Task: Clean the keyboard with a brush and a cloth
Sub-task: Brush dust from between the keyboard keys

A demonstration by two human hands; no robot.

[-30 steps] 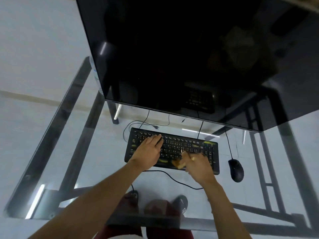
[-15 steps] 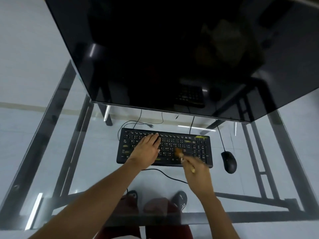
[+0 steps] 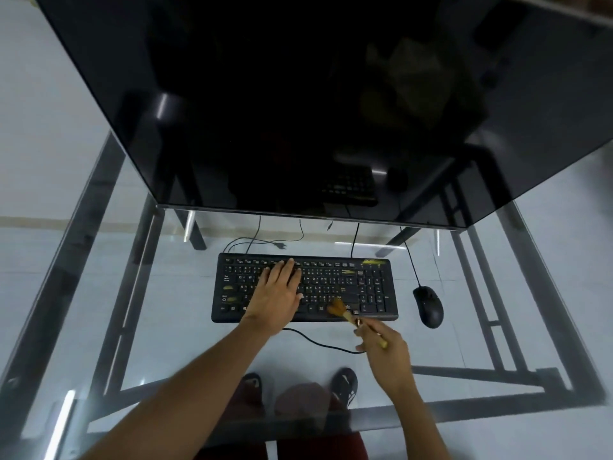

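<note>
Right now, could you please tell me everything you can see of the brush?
The brush is small, with a tuft of tan bristles, a pale ferrule and a thin wooden-looking handle. The right hand pinches the handle, whose end sticks out past the fingers. It lies slanted, bristles up and to the left, resting on the bottom key row of the black keyboard, near its front edge.
</note>
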